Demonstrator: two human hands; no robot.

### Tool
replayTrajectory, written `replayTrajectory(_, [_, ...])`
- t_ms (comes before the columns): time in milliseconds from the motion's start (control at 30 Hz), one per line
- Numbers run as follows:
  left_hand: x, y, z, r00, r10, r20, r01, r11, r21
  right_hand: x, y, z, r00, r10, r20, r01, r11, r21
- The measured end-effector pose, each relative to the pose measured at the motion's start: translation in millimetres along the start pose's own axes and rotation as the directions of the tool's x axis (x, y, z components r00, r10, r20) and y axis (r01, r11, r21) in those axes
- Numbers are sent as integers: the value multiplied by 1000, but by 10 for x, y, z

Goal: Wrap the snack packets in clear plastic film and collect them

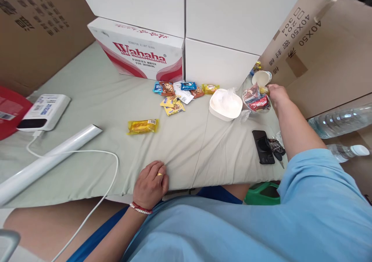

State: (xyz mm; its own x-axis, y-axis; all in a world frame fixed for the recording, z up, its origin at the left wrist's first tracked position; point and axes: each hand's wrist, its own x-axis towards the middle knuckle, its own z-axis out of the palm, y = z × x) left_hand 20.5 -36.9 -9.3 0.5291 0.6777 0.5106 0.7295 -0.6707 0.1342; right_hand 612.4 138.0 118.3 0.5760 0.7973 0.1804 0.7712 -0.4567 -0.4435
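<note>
My right hand (277, 94) reaches far right, its fingers closed on the rim of a clear bowl (257, 101) that holds several snack packets and looks tilted. A paper cup (261, 77) stands just behind it and a white bowl (226, 104) sits to its left. My left hand (151, 182) rests palm down on the near edge of the grey-green cloth (95, 99) and holds nothing. Several small snack packets (180, 95) lie in a loose pile mid-table. One yellow packet (143, 126) lies apart, nearer to me.
A black phone (263, 146) and keys (276, 146) lie near my right forearm. At left are a white power bank (43, 112), its cable (112, 165) and a white roll (46, 159). A Wahaha box (139, 54), white boxes and cardboard stand behind; water bottles (340, 120) lie at right.
</note>
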Motion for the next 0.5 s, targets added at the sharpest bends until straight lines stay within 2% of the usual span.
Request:
replayTrajectory(133, [-12,-7,10,1000,-12,-4,12,1000,-8,-46,-64,-107,997,12,-80,-8,999,51])
replayTrajectory(233, [-17,-10,7,1000,-8,-9,8,1000,-16,-240,-166,-118,997,-40,-71,38,999,-22])
replayTrajectory(400, [-10,-9,-5,1000,1,1,-1,1000,-6,-734,-318,144,982,-187,23,184,927,-328])
replayTrajectory(500, [-2,-4,-7,1000,0,3,0,1000,1,-821,-282,275,970,-243,15,228,887,-401])
